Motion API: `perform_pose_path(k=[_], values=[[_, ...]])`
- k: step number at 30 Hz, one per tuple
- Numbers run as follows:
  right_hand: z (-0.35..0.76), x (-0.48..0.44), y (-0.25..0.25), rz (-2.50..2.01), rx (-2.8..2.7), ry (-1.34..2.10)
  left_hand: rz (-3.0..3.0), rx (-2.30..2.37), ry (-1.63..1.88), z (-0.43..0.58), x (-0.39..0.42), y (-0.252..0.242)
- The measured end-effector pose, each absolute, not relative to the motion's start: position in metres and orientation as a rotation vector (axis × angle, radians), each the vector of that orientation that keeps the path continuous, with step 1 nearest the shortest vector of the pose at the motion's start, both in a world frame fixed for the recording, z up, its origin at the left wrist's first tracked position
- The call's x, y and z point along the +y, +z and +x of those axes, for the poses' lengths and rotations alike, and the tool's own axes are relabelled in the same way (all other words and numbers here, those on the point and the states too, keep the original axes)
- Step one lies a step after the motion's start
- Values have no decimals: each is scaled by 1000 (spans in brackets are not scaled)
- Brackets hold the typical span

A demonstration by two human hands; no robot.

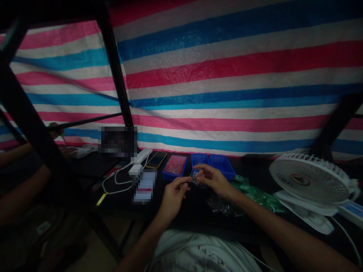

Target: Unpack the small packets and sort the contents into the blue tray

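- Just below the middle of the frame, small clear plastic packet, pinched in the narrow grip of the right hand
- Just beside it, left hand, fingers curled narrow, contact with the packet impossible to tell
- Behind both hands, blue plastic tray with two compartments, and blue tray holding a red item
- Right of the hands, green circuit boards and a white desk fan
- Far left, a co-worker's forearm behind a black metal frame
- Across the top, pink, white and blue striped tarpaulin
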State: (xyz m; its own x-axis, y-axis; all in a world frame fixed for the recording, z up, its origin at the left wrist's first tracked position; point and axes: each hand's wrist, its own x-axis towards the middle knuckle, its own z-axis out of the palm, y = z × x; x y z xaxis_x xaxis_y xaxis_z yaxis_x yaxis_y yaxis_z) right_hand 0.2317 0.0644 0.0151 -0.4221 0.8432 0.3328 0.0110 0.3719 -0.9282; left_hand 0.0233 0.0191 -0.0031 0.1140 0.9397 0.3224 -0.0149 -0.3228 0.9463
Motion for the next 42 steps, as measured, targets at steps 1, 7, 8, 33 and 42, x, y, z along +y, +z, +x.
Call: perform_pose_path(k=[1, 7, 8, 33, 42], values=[[232, 64, 15, -773, -1749, 1143, 1508, 948, 1353, 23, 19, -3], [235, 64, 20, -811, -1895, 871, 1544, 910, 1386, 23, 18, -3], [236, 64, 21, -822, -1905, 814, 1545, 898, 1391, 23, 18, -3], [233, 67, 16, -817, -1772, 921, 1448, 938, 1385, 25, 17, 1], [245, 74, 16, -956, -1704, 468, 1464, 958, 1336, 25, 20, -8]])
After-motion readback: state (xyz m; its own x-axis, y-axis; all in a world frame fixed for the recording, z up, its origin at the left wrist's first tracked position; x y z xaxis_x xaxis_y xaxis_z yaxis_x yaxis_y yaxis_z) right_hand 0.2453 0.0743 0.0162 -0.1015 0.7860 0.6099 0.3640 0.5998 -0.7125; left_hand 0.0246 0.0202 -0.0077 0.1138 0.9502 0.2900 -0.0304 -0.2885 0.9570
